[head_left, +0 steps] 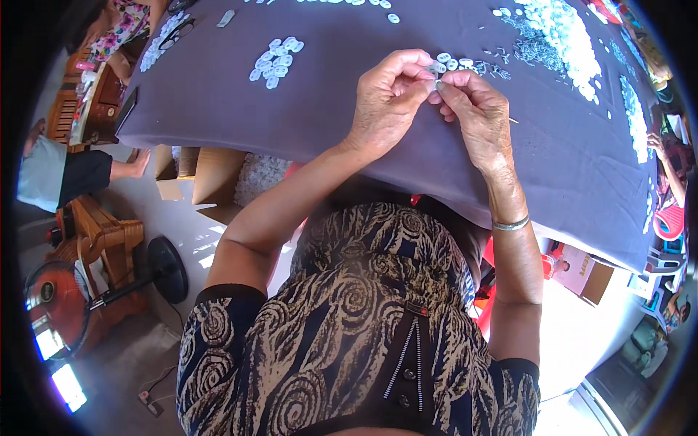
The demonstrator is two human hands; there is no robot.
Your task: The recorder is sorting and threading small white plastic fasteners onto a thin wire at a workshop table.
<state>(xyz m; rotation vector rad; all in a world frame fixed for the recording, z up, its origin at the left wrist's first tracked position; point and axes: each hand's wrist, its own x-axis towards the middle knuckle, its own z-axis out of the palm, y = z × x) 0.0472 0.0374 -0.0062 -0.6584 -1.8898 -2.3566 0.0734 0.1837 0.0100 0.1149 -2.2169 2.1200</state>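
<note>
My left hand (389,105) and my right hand (478,120) meet over the far middle of the cloth-covered table. Both are closed in a pinch on a small whitish plastic piece (438,67), partly hidden by the fingertips. Just beyond them lie several loose white oval pieces (452,64). Right of those are scattered small dark metal pins (496,70), with a bigger heap of pins (536,49) farther right. A cluster of white ovals with dark centres (276,62) rests left of my left hand. A thin pale tip (513,120) shows beside my right hand.
A large heap of white pieces (571,43) covers the table's far right. Eyeglasses (178,33) and a phone (126,109) lie at the left edge. Below stand an open cardboard box (218,174) and a fan (58,305). Other people sit left and right.
</note>
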